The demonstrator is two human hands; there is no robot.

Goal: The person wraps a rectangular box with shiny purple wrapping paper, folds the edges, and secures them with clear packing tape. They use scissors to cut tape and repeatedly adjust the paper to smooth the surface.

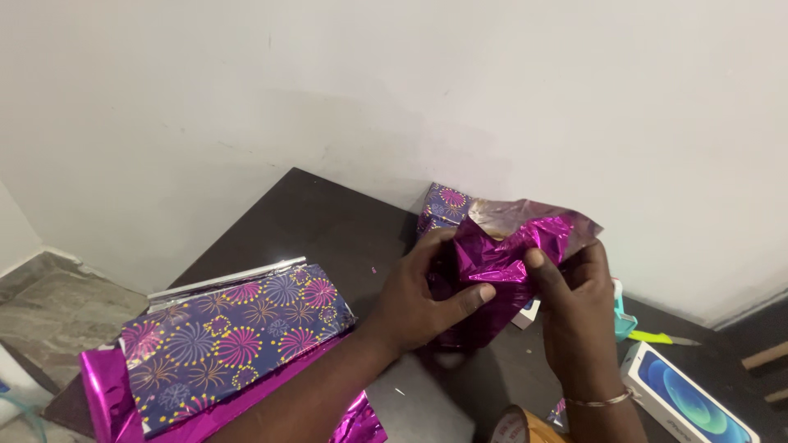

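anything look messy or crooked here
The pink foil bunched between the left hand and right hand is crumpled, not flat. The wrapping paper sheets overhang the table edge at a slant.

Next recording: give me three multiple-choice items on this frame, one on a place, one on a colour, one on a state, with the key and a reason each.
1. Where does the stack of firework-patterned wrapping sheets lie?
A. by the left hand
B. by the right hand
C. on the floor

2. What colour is the crumpled foil in both hands?
A. silver
B. magenta
C. green

3. How does the foil look?
A. flat and smooth
B. rolled into a tube
C. creased and bunched

Key: 1 A, the stack sits on the dark table, left of the forearm. 2 B, it shines pinkish purple. 3 C, folds and wrinkles show between the thumbs.
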